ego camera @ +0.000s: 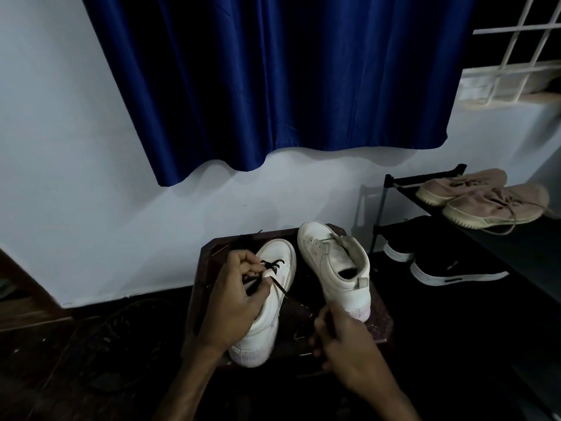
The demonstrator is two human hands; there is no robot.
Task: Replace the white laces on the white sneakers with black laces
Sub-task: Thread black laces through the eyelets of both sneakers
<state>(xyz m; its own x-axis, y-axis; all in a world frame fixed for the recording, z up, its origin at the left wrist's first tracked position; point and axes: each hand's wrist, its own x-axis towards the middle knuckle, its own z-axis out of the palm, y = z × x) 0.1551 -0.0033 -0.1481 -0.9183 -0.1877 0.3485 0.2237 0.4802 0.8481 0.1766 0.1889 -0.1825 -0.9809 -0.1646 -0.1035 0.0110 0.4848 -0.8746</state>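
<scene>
**Lace slants from the left hand toward the right**

The left hand (239,287) pinches the thin black lace (274,264) at its fingertips. It does so over the eyelets of the white leather high-top sneaker (270,317), which lies under its palm with the toe pointing away. A strand slants from those fingers toward the right hand (343,338), which is curled; I cannot tell whether it grips the lace. The left is nearer the eyelets. The second white sneaker (334,268) stands just beyond the right hand on the dark wooden worktop (381,326).
</scene>
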